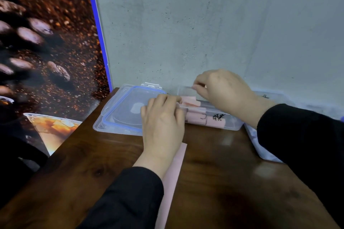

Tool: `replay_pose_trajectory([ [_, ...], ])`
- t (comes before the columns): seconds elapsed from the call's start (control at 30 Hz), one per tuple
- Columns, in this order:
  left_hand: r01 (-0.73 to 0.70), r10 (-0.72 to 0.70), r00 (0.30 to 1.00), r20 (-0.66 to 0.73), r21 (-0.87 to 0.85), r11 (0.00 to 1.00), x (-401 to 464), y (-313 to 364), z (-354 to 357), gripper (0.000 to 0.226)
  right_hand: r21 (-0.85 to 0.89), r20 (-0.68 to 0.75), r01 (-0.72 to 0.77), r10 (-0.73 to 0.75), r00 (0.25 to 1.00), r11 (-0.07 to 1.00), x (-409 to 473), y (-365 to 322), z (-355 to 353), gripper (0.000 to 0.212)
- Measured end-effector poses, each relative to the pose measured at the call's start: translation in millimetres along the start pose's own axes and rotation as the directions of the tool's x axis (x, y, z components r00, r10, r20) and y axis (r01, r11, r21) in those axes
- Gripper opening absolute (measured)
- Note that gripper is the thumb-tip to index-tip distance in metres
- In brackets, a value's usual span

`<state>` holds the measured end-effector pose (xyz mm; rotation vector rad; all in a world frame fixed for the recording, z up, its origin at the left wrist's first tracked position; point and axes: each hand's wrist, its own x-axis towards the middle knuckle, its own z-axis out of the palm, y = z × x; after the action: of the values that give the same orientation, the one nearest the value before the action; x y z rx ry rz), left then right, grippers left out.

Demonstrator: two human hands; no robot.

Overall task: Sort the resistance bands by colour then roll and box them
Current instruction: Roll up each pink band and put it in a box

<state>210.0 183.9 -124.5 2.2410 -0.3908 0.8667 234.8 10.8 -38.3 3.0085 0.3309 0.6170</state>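
Observation:
A clear plastic box stands at the back of the wooden table, with several rolled pink bands inside. My left hand rests at the box's left end, its fingers curled against a pink roll at the box's rim. My right hand hovers over the box's far wall, fingertips pinched together at that wall's top edge. A flat pink band lies unrolled on the table, running out from under my left wrist toward me.
The box's lid with a blue seal lies flat to the left of the box. Another clear box sits at the right, partly hidden by my right sleeve. A grey wall stands close behind; a coffee poster fills the left.

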Motion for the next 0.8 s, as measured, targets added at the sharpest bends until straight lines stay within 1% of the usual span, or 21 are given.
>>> replay_pose_trajectory([
  [0.1, 0.009, -0.013, 0.999, -0.049, -0.069, 0.998, 1.9, 9.6, -11.6, 0.021, 0.144, -0.015, -0.064, 0.067, 0.998, 0.987, -39.8, -24.8, -8.2, 0.026],
  [0.17, 0.05, -0.053, 0.998, -0.015, -0.14, 0.989, 6.5, 18.6, -25.3, 0.018, 0.275, -0.012, -0.087, 0.094, 0.995, 0.958, -72.6, -45.6, -7.0, 0.022],
  [0.23, 0.135, -0.122, 0.989, 0.08, -0.192, 0.972, 9.1, 24.6, -44.8, 0.016, 0.399, -0.017, -0.105, 0.122, 0.992, 0.911, -105.3, -67.1, -1.6, 0.018],
  [0.3, 0.213, -0.17, 0.958, 0.232, -0.176, 0.961, 5.0, 25.8, -68.3, 0.017, 0.493, -0.001, -0.128, 0.148, 0.989, 0.861, -133.7, -87.0, 9.2, 0.02],
  [0.33, 0.224, -0.171, 0.934, 0.315, -0.142, 0.964, -0.4, 23.9, -79.5, 0.018, 0.535, 0.022, -0.147, 0.16, 0.987, 0.832, -145.0, -95.2, 15.5, 0.023],
  [0.4, 0.192, -0.157, 0.873, 0.462, -0.029, 0.981, -18.4, 14.9, -100.6, 0.021, 0.597, 0.074, -0.178, 0.167, 0.983, 0.782, -162.4, -109.6, 23.9, 0.031],
  [0.47, 0.116, -0.143, 0.809, 0.57, 0.084, 0.99, -37.7, 0.9, -118.1, 0.026, 0.603, 0.111, -0.176, 0.138, 0.984, 0.778, -172.4, -118.8, 27.4, 0.04],
  [0.5, 0.084, -0.135, 0.778, 0.614, 0.111, 0.99, -46.8, -6.9, -124.1, 0.029, 0.596, 0.13, -0.178, 0.124, 0.984, 0.783, -174.6, -121.7, 26.5, 0.042],
  [0.57, 0.055, -0.099, 0.723, 0.683, 0.085, 0.995, -65.2, -21.5, -130.1, 0.036, 0.571, 0.176, -0.189, 0.106, 0.979, 0.799, -176.7, -125.4, 25.0, 0.044],
  [0.6, 0.051, -0.08, 0.707, 0.703, 0.062, 0.997, -74.4, -25.6, -130.1, 0.039, 0.548, 0.19, -0.187, 0.096, 0.977, 0.815, -177.6, -126.9, 24.8, 0.045],
  [0.67, 0.003, -0.038, 0.703, 0.711, 0.051, 0.999, -89.8, -27.5, -124.6, 0.044, 0.516, 0.198, -0.165, 0.071, 0.978, 0.841, -179.6, -130.6, 24.5, 0.046],
  [0.73, -0.082, 0.009, 0.716, 0.698, 0.071, 0.994, -99.8, -20.7, -115.7, 0.047, 0.527, 0.206, -0.176, 0.076, 0.976, 0.831, -182.6, -133.7, 23.7, 0.046],
  [0.8, -0.058, 0.014, 0.755, 0.656, 0.046, 0.997, -104.7, -5.3, -106.8, 0.046, 0.574, 0.211, -0.231, 0.131, 0.969, 0.786, -185.4, -131.9, 20.8, 0.047],
])
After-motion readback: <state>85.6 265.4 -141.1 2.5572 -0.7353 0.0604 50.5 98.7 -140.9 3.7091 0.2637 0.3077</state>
